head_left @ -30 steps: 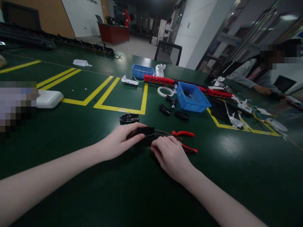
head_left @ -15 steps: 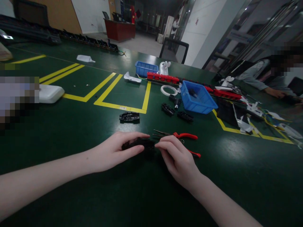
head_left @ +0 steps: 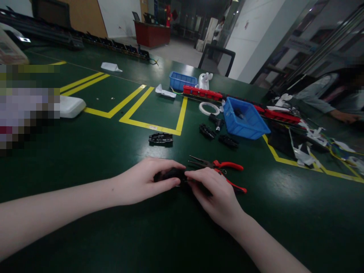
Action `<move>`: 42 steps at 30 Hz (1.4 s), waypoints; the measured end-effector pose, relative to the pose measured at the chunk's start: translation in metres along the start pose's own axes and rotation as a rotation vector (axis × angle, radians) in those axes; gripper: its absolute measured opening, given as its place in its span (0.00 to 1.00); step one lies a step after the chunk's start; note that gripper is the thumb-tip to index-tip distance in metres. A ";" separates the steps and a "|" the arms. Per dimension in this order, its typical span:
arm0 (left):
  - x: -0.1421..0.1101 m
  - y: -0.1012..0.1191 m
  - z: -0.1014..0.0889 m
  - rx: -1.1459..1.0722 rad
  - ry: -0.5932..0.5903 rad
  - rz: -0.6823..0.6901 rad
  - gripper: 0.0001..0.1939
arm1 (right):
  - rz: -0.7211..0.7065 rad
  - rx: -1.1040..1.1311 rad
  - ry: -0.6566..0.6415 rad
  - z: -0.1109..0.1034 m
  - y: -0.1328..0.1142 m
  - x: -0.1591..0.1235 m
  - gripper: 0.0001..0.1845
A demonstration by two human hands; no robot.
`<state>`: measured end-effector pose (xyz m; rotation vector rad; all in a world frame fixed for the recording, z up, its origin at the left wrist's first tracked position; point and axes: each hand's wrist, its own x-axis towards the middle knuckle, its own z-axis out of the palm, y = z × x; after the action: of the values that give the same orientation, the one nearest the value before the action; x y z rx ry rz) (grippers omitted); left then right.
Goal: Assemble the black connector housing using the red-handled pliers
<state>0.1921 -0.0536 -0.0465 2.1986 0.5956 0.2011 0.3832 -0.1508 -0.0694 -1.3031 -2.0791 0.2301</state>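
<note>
My left hand [head_left: 155,180] is closed around a dark black plastic part [head_left: 174,174], thumb on the near side and fingers on the far side. At the part's right end, the fingers of my right hand [head_left: 213,191] are pinched together and touch it; whatever may be between their tips is hidden. Just beyond my right hand lie red-handled long-nose pliers [head_left: 227,165], jaws pointing left and slightly apart. A similar black plastic piece [head_left: 160,139] rests on the table past my left hand. Two more dark pieces, one of them a black housing [head_left: 207,131], lie farther right.
A blue bin [head_left: 246,119] holds a dark item, with a black connector [head_left: 217,122] and white tape roll [head_left: 209,109] beside it. Behind are a second blue bin [head_left: 183,81] and a red strip [head_left: 202,93]. Yellow tape [head_left: 150,126] marks the green table. Someone's arm [head_left: 321,104] rests at right.
The fingers of my right hand have closed up to the black part's right end. The whole view has shifted, so the table things appear a little farther right.
</note>
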 end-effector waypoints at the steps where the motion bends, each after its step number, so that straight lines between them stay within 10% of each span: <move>1: 0.000 0.000 0.000 0.011 -0.005 0.002 0.18 | -0.004 -0.009 -0.002 0.000 0.000 0.000 0.13; 42: 0.000 -0.008 0.004 0.236 0.003 0.147 0.24 | -0.125 -0.178 -0.064 -0.007 -0.003 0.006 0.12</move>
<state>0.1904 -0.0516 -0.0549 2.4739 0.4794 0.2209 0.3838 -0.1483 -0.0596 -1.2765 -2.2691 0.0323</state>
